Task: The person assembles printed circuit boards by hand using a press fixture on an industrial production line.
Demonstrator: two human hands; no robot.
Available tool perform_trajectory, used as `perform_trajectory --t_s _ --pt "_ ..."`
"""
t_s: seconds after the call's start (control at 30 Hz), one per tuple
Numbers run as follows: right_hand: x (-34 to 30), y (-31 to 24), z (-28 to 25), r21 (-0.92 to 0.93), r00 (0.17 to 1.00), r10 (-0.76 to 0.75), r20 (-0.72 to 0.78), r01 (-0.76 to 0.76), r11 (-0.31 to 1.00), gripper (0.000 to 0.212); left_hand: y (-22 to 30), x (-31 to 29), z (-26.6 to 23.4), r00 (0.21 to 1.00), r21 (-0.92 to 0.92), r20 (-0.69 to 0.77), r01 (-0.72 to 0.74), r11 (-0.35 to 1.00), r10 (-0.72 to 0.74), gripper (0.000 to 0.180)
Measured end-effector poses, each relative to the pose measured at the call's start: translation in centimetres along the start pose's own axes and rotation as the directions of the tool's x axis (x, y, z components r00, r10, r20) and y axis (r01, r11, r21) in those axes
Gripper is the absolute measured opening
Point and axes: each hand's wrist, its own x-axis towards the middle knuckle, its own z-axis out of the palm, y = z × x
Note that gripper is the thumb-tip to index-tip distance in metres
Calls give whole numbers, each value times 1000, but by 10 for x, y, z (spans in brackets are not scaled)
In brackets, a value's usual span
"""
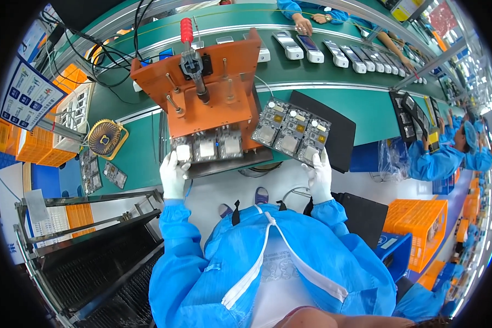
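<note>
My right hand (pixel 318 177), in a white glove, pinches the lower right corner of a circuit board panel (pixel 291 130). That panel has several silver shielded sections and is held tilted, right of an orange test fixture (pixel 210 112). At the fixture's front edge lies a second circuit board panel (pixel 208 148), with a small blue light showing on it. My left hand (pixel 174 174), also gloved, is closed at this panel's left end, thumb and fingers about its edge. A toggle clamp (pixel 193 68) with a red handle rises above the fixture.
A black mat (pixel 336 131) lies behind the held panel. Left on the green bench are a small round fan (pixel 105 138) and loose boards (pixel 115 175). A black slotted rack (pixel 93 257) stands at lower left. Handheld terminals (pixel 311 50) line the far conveyor, where co-workers' hands (pixel 302 25) work.
</note>
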Motion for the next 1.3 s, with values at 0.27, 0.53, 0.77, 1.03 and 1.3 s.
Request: perform_trajectory --t_s 0.27,0.53,0.77,1.03,1.3 --pt "39 51 56 -34 966 164 202 -161 986 59 45 -111 -112 996 136 -72 -47 990 58 33" --pt "70 88 144 -100 891 267 366 -248 964 57 81 -133 -49 862 870 182 -365 332 473 18" --pt "80 91 177 -115 897 263 356 -238 965 37 63 -103 7 711 816 576 -533 -224 404 13" --pt "82 82 190 -210 894 242 378 -171 963 38 42 -75 16 710 779 627 -583 -231 320 13" --pt "80 81 193 -226 918 224 327 -154 962 41 33 -58 20 716 765 644 -612 -202 268 13"
